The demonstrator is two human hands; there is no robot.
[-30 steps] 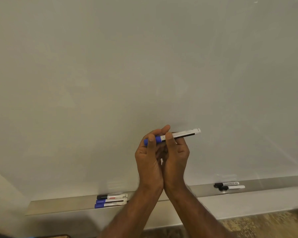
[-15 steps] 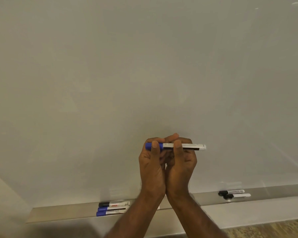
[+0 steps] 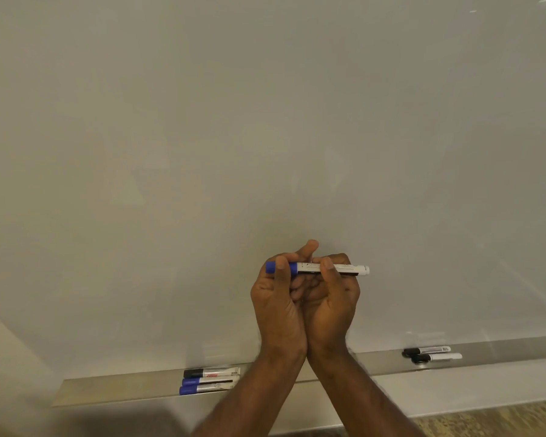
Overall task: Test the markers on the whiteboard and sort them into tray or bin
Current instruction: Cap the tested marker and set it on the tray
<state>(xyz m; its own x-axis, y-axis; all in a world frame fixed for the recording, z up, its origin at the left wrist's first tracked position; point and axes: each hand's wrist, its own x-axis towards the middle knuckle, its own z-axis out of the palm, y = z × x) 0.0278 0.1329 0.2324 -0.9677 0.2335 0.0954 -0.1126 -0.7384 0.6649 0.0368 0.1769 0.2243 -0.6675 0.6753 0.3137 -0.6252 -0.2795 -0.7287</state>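
Observation:
Both hands hold one blue-capped marker (image 3: 347, 269) level in front of the blank whiteboard (image 3: 265, 121). My left hand (image 3: 278, 298) pinches the blue cap at the marker's left end. My right hand (image 3: 331, 294) grips the white barrel just right of the cap. The cap sits on the marker. On the metal tray (image 3: 123, 387) under the board lie a black-capped marker (image 3: 211, 372) and two blue-capped markers (image 3: 207, 384) at the left. Two black-capped markers (image 3: 431, 354) lie on the tray at the right.
The tray runs along the whiteboard's lower edge from left to right. Below it is a pale wall strip, and patterned floor (image 3: 486, 421) shows at the bottom right. No bin is in view.
The marker has turned from tilted up at its right end to level. Both hands stayed together on it, and the view shifted slightly so the tray sits lower in the picture.

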